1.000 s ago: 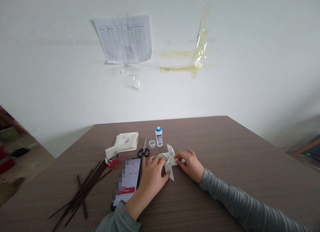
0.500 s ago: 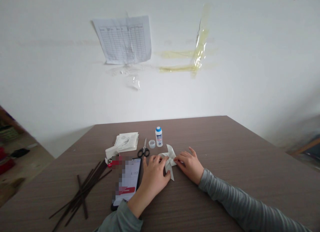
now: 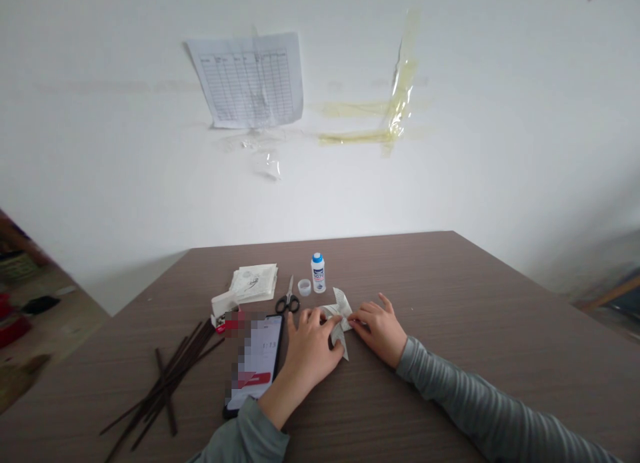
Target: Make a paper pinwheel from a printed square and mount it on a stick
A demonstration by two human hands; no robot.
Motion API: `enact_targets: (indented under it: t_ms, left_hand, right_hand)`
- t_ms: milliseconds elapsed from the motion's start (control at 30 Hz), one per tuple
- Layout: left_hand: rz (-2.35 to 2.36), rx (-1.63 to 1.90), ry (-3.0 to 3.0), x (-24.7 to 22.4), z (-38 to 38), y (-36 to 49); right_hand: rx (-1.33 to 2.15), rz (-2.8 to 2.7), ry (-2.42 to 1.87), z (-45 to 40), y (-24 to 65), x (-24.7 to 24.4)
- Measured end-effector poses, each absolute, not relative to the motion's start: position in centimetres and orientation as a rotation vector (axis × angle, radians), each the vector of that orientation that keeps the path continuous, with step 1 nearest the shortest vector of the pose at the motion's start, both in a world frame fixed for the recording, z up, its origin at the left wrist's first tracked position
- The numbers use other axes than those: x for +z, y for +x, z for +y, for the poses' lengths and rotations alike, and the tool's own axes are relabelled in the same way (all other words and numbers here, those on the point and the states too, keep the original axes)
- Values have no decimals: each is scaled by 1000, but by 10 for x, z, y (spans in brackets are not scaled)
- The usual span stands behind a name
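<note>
Pinching paper pinwheel [image 3: 340,315], long axis running toward person.

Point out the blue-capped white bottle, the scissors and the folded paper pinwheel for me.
Blue-capped white bottle [image 3: 318,277]: head view, on the label.
Scissors [image 3: 287,305]: head view, on the finger loops.
Folded paper pinwheel [image 3: 340,301]: head view, on its upper point.

Two hands [image 3: 313,351] [image 3: 379,330], one paper pinwheel [image 3: 340,310], one glue bottle [image 3: 318,274], one phone [image 3: 263,356]
</note>
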State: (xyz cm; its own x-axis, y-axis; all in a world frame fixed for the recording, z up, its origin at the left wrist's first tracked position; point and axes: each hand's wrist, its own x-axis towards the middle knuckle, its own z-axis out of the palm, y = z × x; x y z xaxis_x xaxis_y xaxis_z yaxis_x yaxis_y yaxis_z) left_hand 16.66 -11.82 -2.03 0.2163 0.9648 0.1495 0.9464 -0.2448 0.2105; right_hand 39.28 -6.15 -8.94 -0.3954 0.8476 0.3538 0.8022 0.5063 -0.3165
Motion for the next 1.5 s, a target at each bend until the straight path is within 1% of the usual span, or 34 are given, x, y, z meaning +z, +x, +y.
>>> enact_targets:
  t_ms: [133,267,367,567,733,900,1033,1333,1500]
  left_hand:
    - [1891,327,2374,-15,-120,168]
    - [1885,344,2371,-11,-122,169]
    - [1880,366,2365,-11,-122,169]
    - [1866,328,2370,-13,-121,167]
    - [1886,308,2393,-14,-120,167]
    - [1887,328,2376,-13,-120,168]
    - [1889,282,2353,-11,-122,169]
    - [1893,232,2318,-8,-121,170]
    - [1886,248,2318,-5,-124,172]
  right_hand:
    - [91,-2281,-1334,-61,393,-91]
    - [142,-2287,-1387,-63,391,-87]
    - [160,-2281,-1408,-64,391,-85]
    - [148,-2281,-1315,-61,396,-90]
    - [199,-2272,-1345,-61,396,-90]
    - [166,-2286,-1357,-62,395,-87]
    - [199,-2283,-1363,-62,396,-86]
    - [151,-2258,-1349,-63,396,-89]
    - [224,-2249,-1396,-64,394,-87]
